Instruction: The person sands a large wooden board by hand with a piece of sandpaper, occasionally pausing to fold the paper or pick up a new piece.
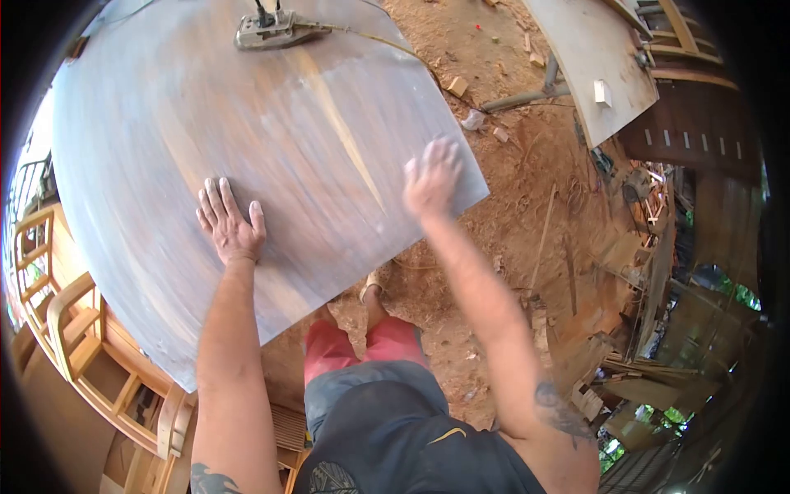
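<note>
My left hand (231, 226) rests palm down on a large wooden panel (280, 123), its fingers stretched out and the thumb apart. The panel's brown grain is covered by a pale whitish film, with a lighter yellow streak down the middle. Near the panel's right corner, my right hand (433, 179) is over the surface, blurred by motion. Its fingers look extended with the thumb apart, and nothing shows in them. Pale dust coats the fingertips of both hands. At the panel's far side lies a power strip (267, 33) with black plugs in it.
A yellowish cord (370, 36) runs from the strip over the panel's far edge. Wooden chair frames (78, 329) stand at the left. Another pale board (568, 49) with a small white block (602, 93) is at the upper right. Wood scraps (650, 370) litter the dirt floor (527, 222).
</note>
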`<state>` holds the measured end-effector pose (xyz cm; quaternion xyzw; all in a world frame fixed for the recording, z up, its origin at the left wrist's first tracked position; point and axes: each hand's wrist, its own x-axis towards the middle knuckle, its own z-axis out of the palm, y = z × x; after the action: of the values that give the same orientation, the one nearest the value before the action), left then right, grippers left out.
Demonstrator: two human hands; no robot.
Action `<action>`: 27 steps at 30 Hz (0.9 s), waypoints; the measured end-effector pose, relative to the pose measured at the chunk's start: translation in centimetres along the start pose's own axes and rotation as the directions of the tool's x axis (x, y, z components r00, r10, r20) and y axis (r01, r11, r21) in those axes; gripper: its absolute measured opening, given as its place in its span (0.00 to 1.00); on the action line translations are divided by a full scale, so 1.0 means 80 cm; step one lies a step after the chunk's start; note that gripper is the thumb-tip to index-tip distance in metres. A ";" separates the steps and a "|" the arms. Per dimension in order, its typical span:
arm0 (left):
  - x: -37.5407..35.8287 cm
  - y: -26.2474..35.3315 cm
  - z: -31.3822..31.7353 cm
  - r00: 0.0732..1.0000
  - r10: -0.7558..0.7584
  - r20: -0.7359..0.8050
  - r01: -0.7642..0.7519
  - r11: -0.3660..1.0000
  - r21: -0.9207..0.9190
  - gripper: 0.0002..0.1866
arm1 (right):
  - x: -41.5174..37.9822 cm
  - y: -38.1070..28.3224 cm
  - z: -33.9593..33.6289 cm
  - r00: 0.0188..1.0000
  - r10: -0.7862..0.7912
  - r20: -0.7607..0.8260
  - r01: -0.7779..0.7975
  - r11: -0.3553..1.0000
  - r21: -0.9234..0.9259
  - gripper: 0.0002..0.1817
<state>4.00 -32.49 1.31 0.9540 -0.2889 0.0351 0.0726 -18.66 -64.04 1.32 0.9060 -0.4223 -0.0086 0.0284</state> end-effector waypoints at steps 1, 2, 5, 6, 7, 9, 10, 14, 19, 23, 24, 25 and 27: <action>0.000 0.000 0.000 1.000 -0.005 0.002 0.005 1.000 -0.007 0.43 | -0.043 -0.044 -0.029 0.991 -0.125 -0.037 0.128 0.989 0.069 0.40; -0.001 0.001 0.000 1.000 -0.006 -0.002 0.006 1.000 -0.014 0.43 | -0.091 -0.085 -0.035 0.972 -0.236 -0.002 0.232 0.953 0.197 0.40; 0.000 0.002 -0.003 1.000 -0.003 0.011 0.003 1.000 -0.022 0.43 | -0.155 -0.108 -0.027 0.835 -0.550 -0.010 0.515 0.776 0.365 0.40; 0.000 0.002 -0.004 1.000 -0.006 0.028 0.007 1.000 -0.019 0.43 | -0.157 -0.105 -0.023 0.766 -0.642 -0.030 0.603 0.702 0.379 0.40; 0.001 0.002 -0.004 0.999 -0.016 0.046 0.016 1.000 -0.014 0.44 | -0.123 -0.080 -0.027 0.828 -0.557 0.054 0.501 0.781 0.373 0.39; 0.002 0.002 -0.004 0.999 -0.013 0.045 0.014 1.000 -0.019 0.44 | -0.033 -0.023 -0.025 0.966 -0.258 0.008 0.252 0.949 0.187 0.39; 0.000 0.002 -0.005 0.999 -0.009 0.047 0.010 1.000 -0.024 0.44 | 0.017 0.013 -0.009 0.996 -0.089 0.006 0.086 0.981 0.175 0.39; 0.001 0.000 -0.003 0.999 -0.003 0.055 0.004 1.000 -0.025 0.44 | 0.034 -0.017 0.004 0.992 0.127 -0.022 -0.125 0.989 0.076 0.40; 0.002 0.003 -0.007 0.999 -0.004 0.035 0.005 0.999 -0.047 0.43 | -0.155 -0.169 -0.049 0.861 -0.509 -0.023 0.447 0.734 0.512 0.38; -0.001 0.000 -0.004 0.999 -0.006 0.050 0.008 0.999 -0.041 0.44 | -0.023 -0.070 -0.029 0.952 -0.280 -0.127 0.304 0.920 0.247 0.38; -0.002 0.000 -0.003 0.998 -0.004 0.058 0.006 0.999 -0.042 0.45 | 0.024 -0.036 -0.007 0.983 -0.115 -0.144 0.141 0.972 0.186 0.37; 0.001 0.000 -0.003 0.998 -0.002 0.061 0.005 0.999 -0.045 0.46 | 0.066 -0.003 0.006 0.991 0.010 -0.134 0.019 0.976 0.218 0.37; 0.002 -0.002 -0.004 0.998 -0.008 0.068 0.011 0.999 -0.043 0.46 | 0.081 -0.002 0.019 0.987 0.114 -0.111 -0.088 0.972 0.216 0.38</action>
<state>4.24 -32.43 1.62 0.9542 -0.2873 -0.0040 0.0836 -14.43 -68.96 -0.14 0.8800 -0.4639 0.0935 -0.0413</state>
